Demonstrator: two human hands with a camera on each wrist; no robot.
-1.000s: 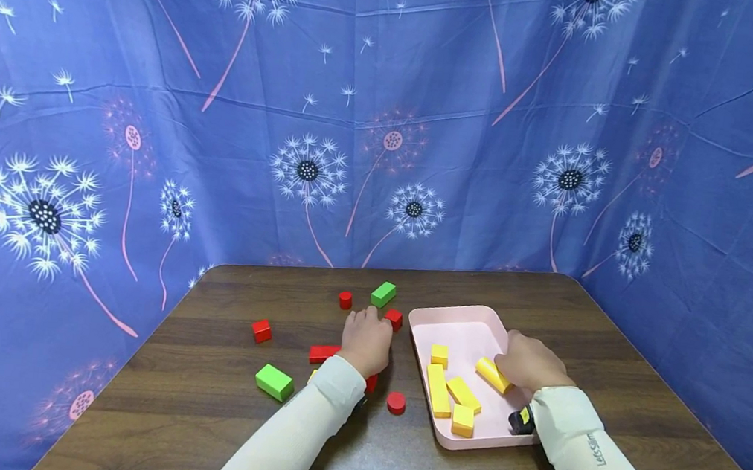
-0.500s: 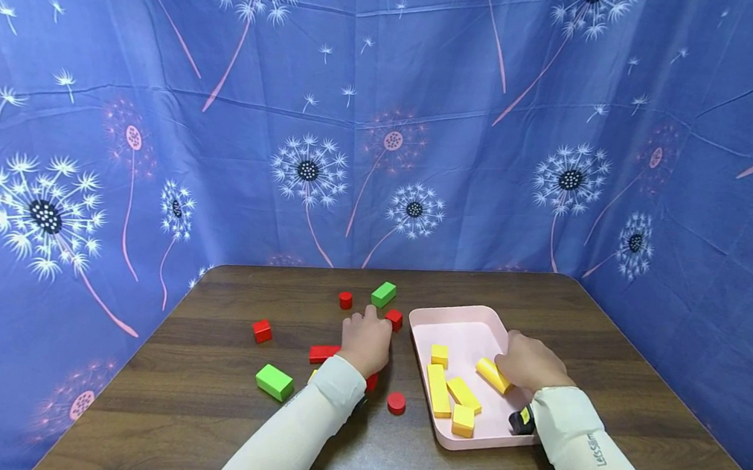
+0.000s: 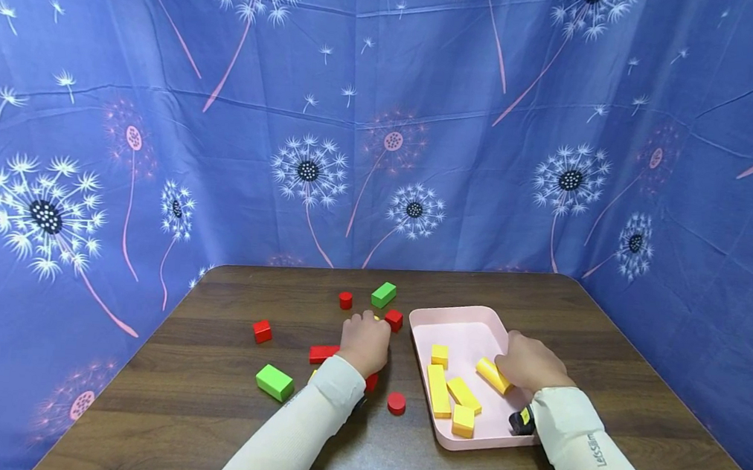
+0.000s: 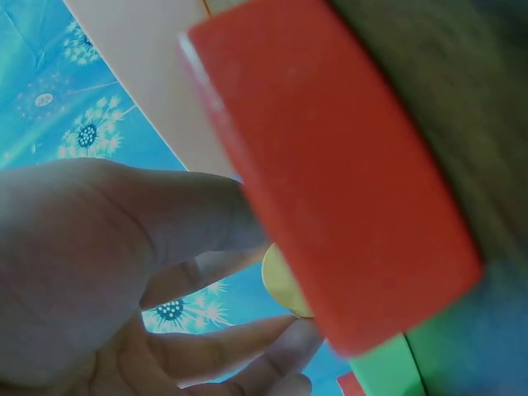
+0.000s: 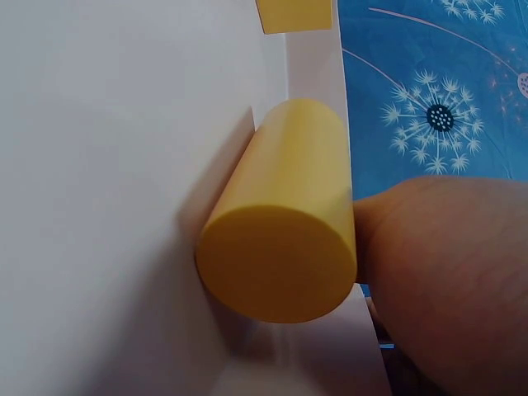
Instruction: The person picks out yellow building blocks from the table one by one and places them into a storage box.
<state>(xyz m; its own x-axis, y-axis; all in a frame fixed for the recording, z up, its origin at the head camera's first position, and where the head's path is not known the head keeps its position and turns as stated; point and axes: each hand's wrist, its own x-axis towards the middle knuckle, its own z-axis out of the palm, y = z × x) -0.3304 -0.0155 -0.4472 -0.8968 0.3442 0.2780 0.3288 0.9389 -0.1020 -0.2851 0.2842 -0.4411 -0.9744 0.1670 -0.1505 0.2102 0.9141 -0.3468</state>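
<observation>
My left hand (image 3: 365, 342) is over the loose blocks left of the tray. In the left wrist view, its thumb and fingers close round a yellow round-faced block (image 4: 283, 282), partly hidden behind a red block (image 4: 330, 173) near the camera. A bit of that yellow block peeks past the fingertips in the head view. My right hand (image 3: 532, 362) grips the right rim of a pink tray (image 3: 453, 315); some of its fingers are outside the wall. Beside its thumb, a yellow cylinder (image 5: 285, 214) lies inside the tray.
Several yellow blocks, including a long one (image 3: 439, 391), lie in the tray. Around my left hand are a red cube (image 3: 394, 320), a red disc (image 3: 396, 403), a red cylinder (image 3: 345, 301) and green blocks (image 3: 275, 382). A patterned blue cloth (image 3: 387, 116) hangs behind the wooden table.
My left hand's fingertips have drawn back slightly toward me, and a bit of yellow now shows beyond them. The right hand and the tray stay where they were.
</observation>
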